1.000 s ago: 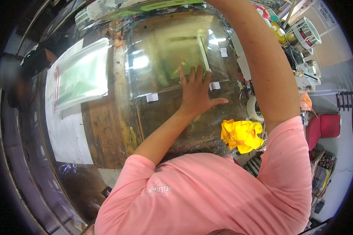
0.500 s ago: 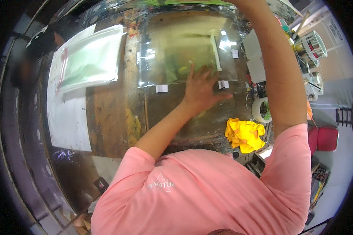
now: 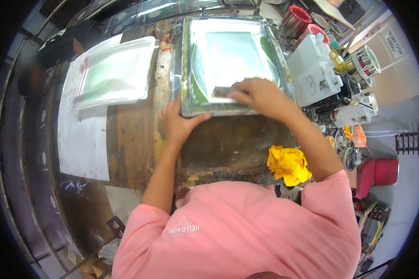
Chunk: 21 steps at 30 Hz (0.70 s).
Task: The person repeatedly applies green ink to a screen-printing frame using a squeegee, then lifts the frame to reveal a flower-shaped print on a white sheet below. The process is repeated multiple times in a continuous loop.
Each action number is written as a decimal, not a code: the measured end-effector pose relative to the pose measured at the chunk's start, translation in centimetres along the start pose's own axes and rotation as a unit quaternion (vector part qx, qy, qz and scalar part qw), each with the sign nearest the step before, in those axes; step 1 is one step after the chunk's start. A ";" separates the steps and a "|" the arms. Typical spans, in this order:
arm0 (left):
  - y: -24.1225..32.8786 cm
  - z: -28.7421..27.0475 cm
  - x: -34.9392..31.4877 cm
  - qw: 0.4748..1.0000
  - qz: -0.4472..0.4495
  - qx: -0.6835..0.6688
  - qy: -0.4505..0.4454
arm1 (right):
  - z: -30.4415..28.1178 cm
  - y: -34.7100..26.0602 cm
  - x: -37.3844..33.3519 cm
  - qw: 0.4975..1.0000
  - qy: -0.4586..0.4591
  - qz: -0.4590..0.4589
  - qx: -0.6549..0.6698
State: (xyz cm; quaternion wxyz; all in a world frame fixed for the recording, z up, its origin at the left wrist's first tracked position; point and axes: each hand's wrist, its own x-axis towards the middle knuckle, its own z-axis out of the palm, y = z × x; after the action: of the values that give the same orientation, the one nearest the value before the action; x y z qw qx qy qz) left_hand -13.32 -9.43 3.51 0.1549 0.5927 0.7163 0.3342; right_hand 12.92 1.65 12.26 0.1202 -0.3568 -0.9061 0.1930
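A screen printing frame (image 3: 185,74) lies flat on the worktable, its pale mesh bordered with green. My left hand (image 3: 177,124) grips the near left corner of this frame, thumb along the near edge and fingers up the left side. Over the near part of the mesh, my right hand (image 3: 260,96) is closed around a squeegee (image 3: 222,91), a short dark bar that is slightly blurred. The clear sheet seen earlier under my left hand is hidden beneath the frame.
A stack of clear plastic sheets (image 3: 118,72) lies on white paper (image 3: 84,149) to the left. Crumpled yellow cloth (image 3: 288,165) sits near my right side. White jugs (image 3: 312,69) and red cans (image 3: 297,21) crowd the right edge. Another person's hand (image 3: 77,46) shows far left.
The frame has come down over the clear sheet. My left hand went from the sheet to the frame's corner; my right arm lowered from the far side, and that hand now holds a squeegee.
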 end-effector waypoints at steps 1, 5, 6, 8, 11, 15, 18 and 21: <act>-1.0 0.8 -0.3 0.990 0.006 0.138 0.008 | 1.3 0.0 -0.4 1.000 -0.009 0.005 -0.002; -3.6 2.5 0.5 0.990 0.046 0.134 0.029 | 5.7 -0.4 -1.3 0.996 0.034 0.034 -0.068; -4.0 2.7 0.8 0.991 0.045 0.124 0.024 | 6.4 0.0 -1.1 0.996 0.047 0.030 -0.076; -4.5 3.2 1.7 0.993 0.046 0.110 0.022 | 7.5 1.3 -0.2 0.994 0.055 0.031 -0.089; -4.9 3.7 2.9 0.994 0.050 0.095 0.023 | 8.3 5.8 4.3 0.988 0.097 -0.008 -0.120; -4.7 3.8 3.8 0.994 0.052 0.087 0.025 | 7.3 13.3 14.8 0.979 0.134 -0.011 -0.154; -4.2 3.5 4.0 0.992 0.064 0.099 0.041 | 3.2 17.3 21.7 0.990 0.063 -0.014 -0.123; -4.0 3.2 4.2 0.993 0.074 0.072 0.048 | -0.5 19.5 26.8 0.996 0.016 0.012 -0.087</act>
State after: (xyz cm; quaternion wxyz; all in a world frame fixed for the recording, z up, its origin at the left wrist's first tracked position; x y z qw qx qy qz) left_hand -15.39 -4.76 -0.75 0.0520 0.6371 0.6991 0.3205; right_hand 5.65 33.43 6.38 0.1004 -0.3798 -0.9131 0.1089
